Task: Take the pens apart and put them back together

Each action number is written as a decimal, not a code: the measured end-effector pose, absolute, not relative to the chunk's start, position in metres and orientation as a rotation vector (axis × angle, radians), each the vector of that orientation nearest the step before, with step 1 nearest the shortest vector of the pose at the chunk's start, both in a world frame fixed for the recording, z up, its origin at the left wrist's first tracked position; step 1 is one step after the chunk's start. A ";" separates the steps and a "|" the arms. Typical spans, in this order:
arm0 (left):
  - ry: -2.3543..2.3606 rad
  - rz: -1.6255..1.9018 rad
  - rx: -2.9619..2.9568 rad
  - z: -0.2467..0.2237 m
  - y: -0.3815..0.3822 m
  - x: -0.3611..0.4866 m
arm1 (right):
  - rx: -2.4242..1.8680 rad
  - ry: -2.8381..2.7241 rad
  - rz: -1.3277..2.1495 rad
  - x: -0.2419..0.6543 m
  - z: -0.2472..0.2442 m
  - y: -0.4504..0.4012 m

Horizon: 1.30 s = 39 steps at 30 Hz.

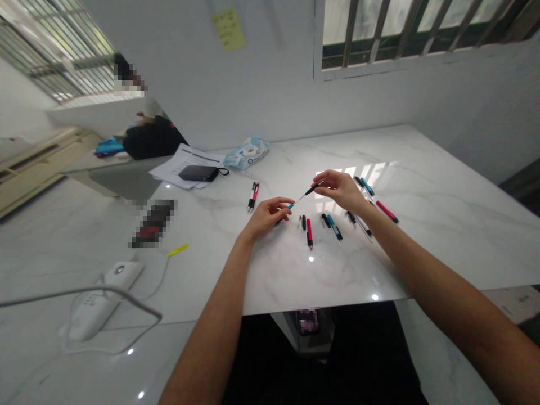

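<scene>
My left hand [270,216] is closed around a teal pen barrel [291,206], whose dark end shows below the fingers. In my right hand [337,188] is a black pen part [313,188], pinched between thumb and fingers. A thin refill [300,198] runs between the two pieces, in line with both. Below the hands lie a red pen barrel [310,232], a teal pen barrel [334,226] and small black pen parts [325,220]. More pen pieces lie by my right forearm, among them a red barrel [387,211] and a teal barrel [367,186].
Two pens [253,197] lie together left of centre. Papers [185,171] with a black power bank [198,172] and a blue-white packet [247,153] are at the wall. On the left are a white power strip [105,298], a grey cable [139,298] and a yellow tag [177,250].
</scene>
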<state>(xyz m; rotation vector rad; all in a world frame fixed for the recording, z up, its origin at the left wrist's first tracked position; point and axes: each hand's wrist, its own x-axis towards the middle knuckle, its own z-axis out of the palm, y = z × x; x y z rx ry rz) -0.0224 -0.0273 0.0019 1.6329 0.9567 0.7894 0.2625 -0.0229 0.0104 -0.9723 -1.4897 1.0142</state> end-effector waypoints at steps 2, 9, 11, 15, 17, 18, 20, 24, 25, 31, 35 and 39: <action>0.967 0.800 1.642 0.000 -0.027 -0.022 | -0.968 -1.485 1.044 0.261 0.009 -0.023; 1.032 0.877 1.701 -0.006 -0.028 -0.014 | -0.954 -1.512 1.127 0.247 0.002 -0.031; 1.067 0.881 1.741 -0.006 -0.029 -0.013 | -0.963 -1.516 1.137 0.245 0.002 -0.033; 1.086 0.872 1.811 -0.005 -0.030 -0.013 | -0.970 -1.503 1.144 0.245 0.003 -0.033; 1.082 0.878 1.834 -0.005 -0.030 -0.013 | -0.975 -1.502 1.148 0.246 0.004 -0.033; 1.078 0.887 1.838 -0.005 -0.030 -0.013 | -0.984 -1.509 1.143 0.247 0.004 -0.033; 1.065 0.910 1.834 -0.005 -0.029 -0.012 | -1.012 -1.533 1.117 0.248 0.004 -0.033; 1.069 0.948 1.854 -0.005 -0.030 -0.009 | -1.092 -1.603 1.018 0.248 0.005 -0.035; 1.073 0.960 1.871 -0.005 -0.031 -0.008 | -1.128 -1.630 0.980 0.248 0.006 -0.036; 0.952 0.936 1.913 -0.004 -0.038 -0.002 | -1.360 -1.802 0.688 0.250 0.013 -0.041; 0.979 0.935 1.916 -0.004 -0.037 -0.002 | -1.252 -1.811 0.770 0.254 0.013 -0.039; 1.030 0.966 1.919 -0.005 -0.033 -0.004 | -1.074 -1.779 0.916 0.257 0.012 -0.036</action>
